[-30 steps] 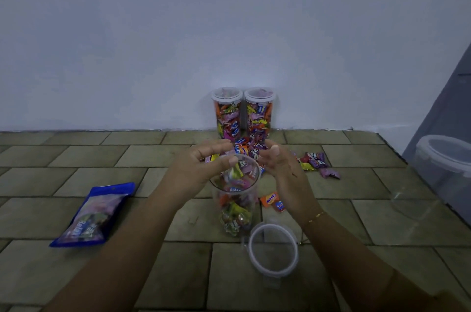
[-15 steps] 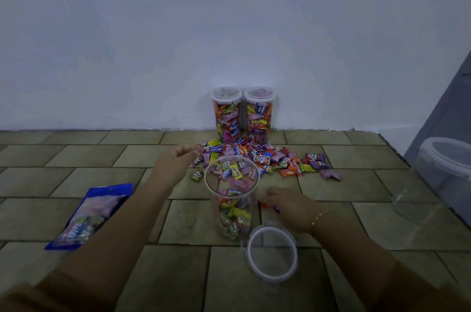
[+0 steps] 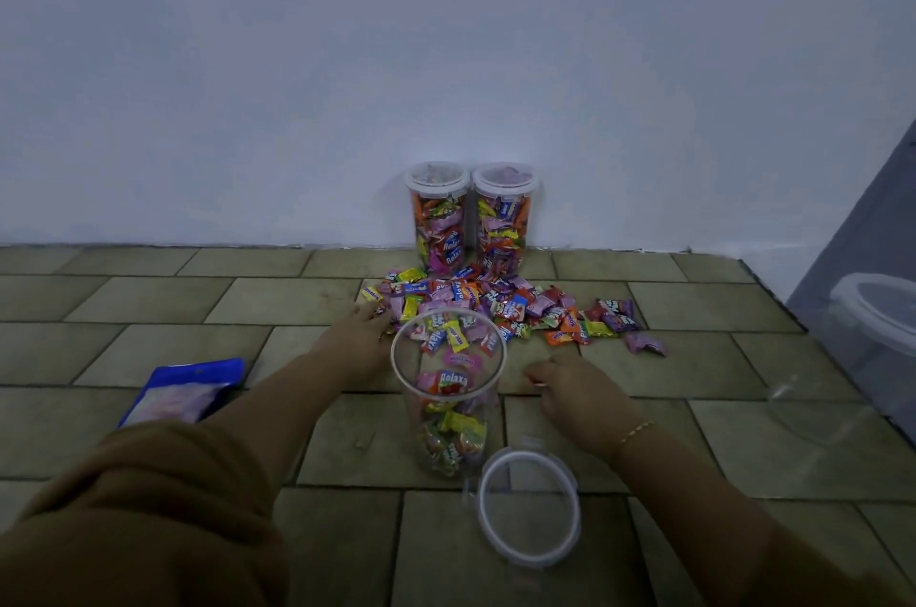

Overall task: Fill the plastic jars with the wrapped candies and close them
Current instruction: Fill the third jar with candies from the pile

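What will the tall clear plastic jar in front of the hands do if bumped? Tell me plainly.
The tall clear plastic jar likely tips easily: it is tall, narrow and only partly filled. With no lid on, the wrapped candies inside would probably spill. Being round, it may roll.

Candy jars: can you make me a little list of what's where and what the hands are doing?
open jar: upright, partly filled
lid: off, on floor beside open jar
closed jars: two, full, by the wall
candy pile: loose on tiles behind open jar
left hand: reaching into pile's edge
right hand: fingers pinching a candy on floor
blue bag: lying at left
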Action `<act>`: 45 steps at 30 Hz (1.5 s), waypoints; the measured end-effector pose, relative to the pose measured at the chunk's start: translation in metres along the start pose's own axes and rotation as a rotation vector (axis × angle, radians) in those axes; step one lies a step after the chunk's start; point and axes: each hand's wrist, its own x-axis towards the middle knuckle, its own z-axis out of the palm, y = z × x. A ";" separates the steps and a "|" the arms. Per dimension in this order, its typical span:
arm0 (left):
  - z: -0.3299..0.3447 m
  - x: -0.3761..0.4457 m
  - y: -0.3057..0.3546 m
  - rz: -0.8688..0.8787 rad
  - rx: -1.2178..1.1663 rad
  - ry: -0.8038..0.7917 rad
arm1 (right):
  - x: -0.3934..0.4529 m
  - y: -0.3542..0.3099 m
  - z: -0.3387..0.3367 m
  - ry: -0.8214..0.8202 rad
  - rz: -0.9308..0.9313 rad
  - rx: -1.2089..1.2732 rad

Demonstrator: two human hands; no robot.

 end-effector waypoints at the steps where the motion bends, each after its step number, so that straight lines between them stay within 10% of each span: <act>1: 0.006 0.004 -0.007 0.045 0.005 0.022 | -0.002 -0.001 -0.003 0.028 0.009 0.068; 13: 0.040 -0.031 -0.030 0.056 -0.103 0.444 | -0.030 -0.047 -0.081 0.664 -0.098 0.901; 20: 0.041 -0.055 -0.019 0.064 -0.086 0.610 | -0.040 -0.079 -0.090 0.583 -0.287 0.793; 30: 0.003 -0.102 0.022 -0.249 -0.911 0.764 | -0.040 -0.082 -0.064 0.474 -0.344 0.737; 37: -0.062 -0.125 0.064 0.038 -1.254 0.781 | -0.043 -0.081 -0.057 0.477 -0.316 0.770; 45: -0.068 -0.121 0.088 0.254 -1.132 0.535 | -0.049 -0.067 -0.060 0.661 -0.227 0.910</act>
